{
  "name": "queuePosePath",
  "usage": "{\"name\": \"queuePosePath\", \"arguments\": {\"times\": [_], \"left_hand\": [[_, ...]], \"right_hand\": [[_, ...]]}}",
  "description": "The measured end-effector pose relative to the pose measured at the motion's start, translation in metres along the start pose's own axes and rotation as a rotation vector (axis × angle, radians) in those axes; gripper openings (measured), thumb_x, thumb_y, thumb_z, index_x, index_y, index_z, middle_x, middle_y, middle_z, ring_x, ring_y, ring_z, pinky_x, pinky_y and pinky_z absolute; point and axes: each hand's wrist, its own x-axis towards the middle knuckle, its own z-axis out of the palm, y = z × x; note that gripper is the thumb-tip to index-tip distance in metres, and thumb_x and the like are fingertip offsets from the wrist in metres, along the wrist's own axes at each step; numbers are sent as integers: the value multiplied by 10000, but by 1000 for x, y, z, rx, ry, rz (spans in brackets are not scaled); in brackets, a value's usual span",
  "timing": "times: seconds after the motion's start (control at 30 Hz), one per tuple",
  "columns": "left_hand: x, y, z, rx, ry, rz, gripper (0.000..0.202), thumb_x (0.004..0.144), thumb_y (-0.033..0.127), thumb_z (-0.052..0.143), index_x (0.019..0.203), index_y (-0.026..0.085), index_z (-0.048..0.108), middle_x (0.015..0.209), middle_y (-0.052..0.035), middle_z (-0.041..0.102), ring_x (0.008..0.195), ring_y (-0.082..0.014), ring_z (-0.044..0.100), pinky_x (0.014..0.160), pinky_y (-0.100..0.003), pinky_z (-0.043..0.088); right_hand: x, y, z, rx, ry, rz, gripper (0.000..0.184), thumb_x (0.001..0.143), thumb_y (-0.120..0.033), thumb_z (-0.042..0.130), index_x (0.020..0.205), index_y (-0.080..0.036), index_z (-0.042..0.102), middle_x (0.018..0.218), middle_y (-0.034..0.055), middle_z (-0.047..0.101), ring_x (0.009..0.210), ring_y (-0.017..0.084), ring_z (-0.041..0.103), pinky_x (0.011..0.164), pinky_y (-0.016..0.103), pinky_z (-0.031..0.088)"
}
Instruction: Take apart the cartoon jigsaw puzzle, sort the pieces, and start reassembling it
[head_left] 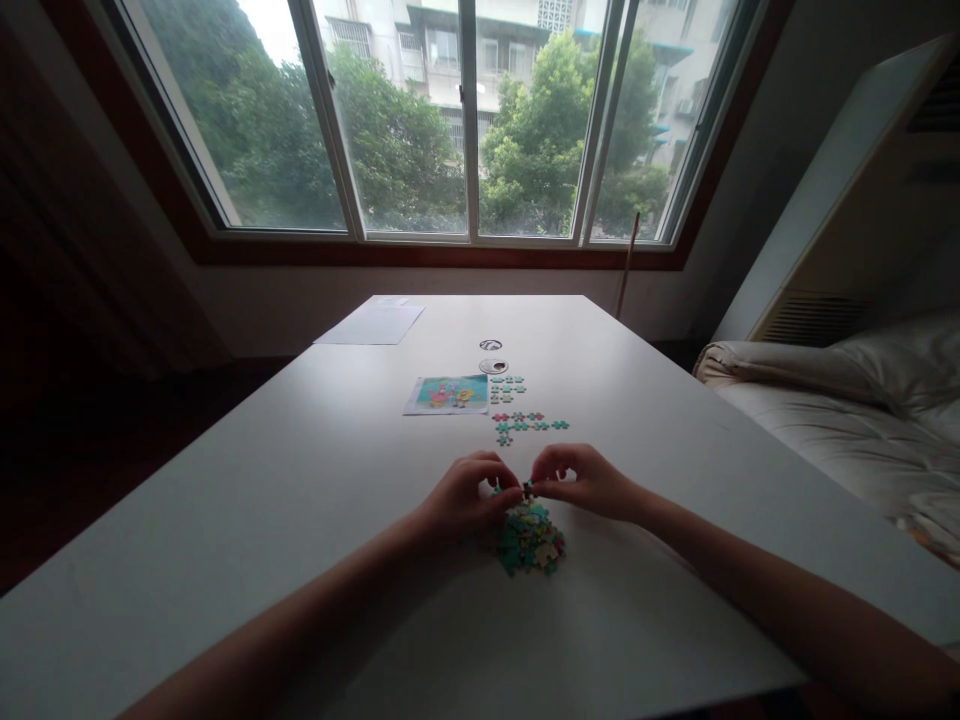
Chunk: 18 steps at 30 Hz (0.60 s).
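Observation:
A small dark puzzle piece [528, 489] is pinched between the fingertips of my left hand [472, 490] and my right hand [589, 482]. Both hands are closed, thumb against finger, and their tips nearly meet. Just below them lies a heap of loose puzzle pieces [529, 542], mostly teal with some yellow and pink. Beyond my hands, several teal and pink pieces [520, 427] are laid out in short rows. Farther back sits another group of pale teal pieces [508, 388]. To their left is a colourful cartoon picture sheet [450, 395].
Two round flat items [493, 366] lie behind the pieces on the white table [262, 500]. White paper sheets [373, 324] rest at the table's far left corner. A padded light-coloured seat [825, 390] stands on the right, and a window [472, 120] is ahead.

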Motion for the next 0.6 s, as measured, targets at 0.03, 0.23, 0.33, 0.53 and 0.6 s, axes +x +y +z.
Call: {"name": "queuePosePath", "arguments": {"times": [0.03, 0.23, 0.33, 0.53, 0.6], "left_hand": [[-1, 1, 1, 0, 2, 5, 158, 757, 286, 560, 728, 153, 642, 727, -34, 588, 656, -128, 538, 629, -232, 419], [-1, -2, 5, -9, 27, -11, 157, 763, 270, 549, 708, 144, 625, 696, -22, 575, 626, -113, 519, 579, -206, 401], [0, -4, 4, -14, 71, -44, 178, 765, 287, 545, 692, 138, 610, 654, -10, 568, 591, -106, 493, 546, -200, 384], [2, -3, 2, -51, 82, -75, 203, 759, 302, 541, 666, 130, 597, 611, 2, 568, 554, -97, 463, 516, -194, 361], [2, -2, 2, -50, 77, -84, 207, 757, 305, 542, 668, 128, 601, 612, 2, 568, 555, -96, 460, 515, -192, 358]], "right_hand": [[0, -1, 1, 12, 7, 0, 217, 724, -368, 600, 746, -153, 602, 683, 8, 603, 599, 91, 500, 569, 217, 386], [1, -3, 5, 3, 46, -23, 205, 744, -356, 584, 776, -154, 601, 685, 5, 604, 601, 90, 503, 573, 216, 389], [0, -3, 3, -68, 114, -43, 184, 774, -340, 549, 803, -165, 597, 692, 5, 604, 606, 94, 506, 580, 218, 395], [-4, 0, 4, -318, 180, -162, 131, 785, -302, 537, 802, -187, 598, 715, 15, 606, 623, 105, 514, 615, 235, 398], [-4, 0, 5, -403, 184, -212, 126, 783, -301, 546, 816, -194, 603, 709, 14, 609, 635, 110, 521, 650, 251, 390]]}}
